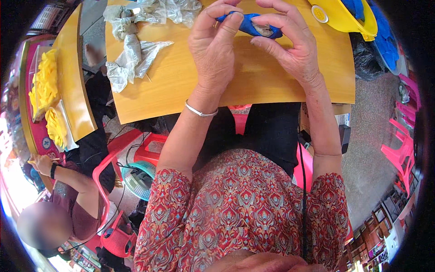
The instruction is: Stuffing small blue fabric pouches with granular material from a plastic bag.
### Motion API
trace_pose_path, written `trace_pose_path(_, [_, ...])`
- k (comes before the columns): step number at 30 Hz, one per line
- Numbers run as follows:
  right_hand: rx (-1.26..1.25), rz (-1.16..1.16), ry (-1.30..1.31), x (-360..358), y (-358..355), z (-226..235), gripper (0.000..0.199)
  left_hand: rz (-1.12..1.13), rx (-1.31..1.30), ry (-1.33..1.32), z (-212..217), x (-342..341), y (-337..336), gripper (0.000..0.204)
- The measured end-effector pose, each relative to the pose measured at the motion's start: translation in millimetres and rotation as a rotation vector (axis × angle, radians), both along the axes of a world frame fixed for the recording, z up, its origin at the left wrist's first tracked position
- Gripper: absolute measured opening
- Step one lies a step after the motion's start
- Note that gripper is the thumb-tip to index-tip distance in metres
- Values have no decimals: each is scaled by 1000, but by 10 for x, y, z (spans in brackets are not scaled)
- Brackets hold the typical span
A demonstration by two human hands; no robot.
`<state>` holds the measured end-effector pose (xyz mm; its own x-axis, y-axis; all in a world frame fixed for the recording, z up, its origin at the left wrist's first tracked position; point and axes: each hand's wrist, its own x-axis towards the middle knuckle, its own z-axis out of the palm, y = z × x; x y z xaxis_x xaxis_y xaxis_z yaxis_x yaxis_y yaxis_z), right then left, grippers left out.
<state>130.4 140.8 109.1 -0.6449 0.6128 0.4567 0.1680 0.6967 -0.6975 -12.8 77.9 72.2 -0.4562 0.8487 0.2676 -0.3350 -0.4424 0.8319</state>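
Both my hands are raised over a yellow wooden table (172, 86) and pinch one small blue wrapped piece (247, 26) between them. My left hand (214, 43) grips its left end with thumb and forefinger. My right hand (287, 38) holds its right end, where a grey-brown filling shows inside the blue wrap. A silver bangle (199, 111) circles my left wrist. My sleeves are red with a pattern.
Crumpled clear plastic bags (131, 54) lie on the table's left part. A yellow bowl (344, 18) and blue sheets (385, 38) sit at the far right. To the left, another person (68, 199) sits by a second table with yellow flowers (45, 86). Pink plastic chairs (401, 145) stand right.
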Motion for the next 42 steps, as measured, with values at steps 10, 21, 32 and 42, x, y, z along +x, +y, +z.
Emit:
trace_pose_path(10, [45, 45, -75, -53, 4, -1, 23, 58, -17, -29, -39, -34, -10, 8])
trace_pose_path(21, [-43, -9, -74, -4, -6, -41, 23, 51, -7, 1, -60, -5, 72, 14])
trace_pose_path(32, [-230, 25, 132, -29, 8, 30, 23, -255, -54, -424, -77, -23, 105, 22])
trace_pose_path(42, [254, -75, -48, -25, 103, -193, 23, -318, -84, -454, -26, 1, 88, 26])
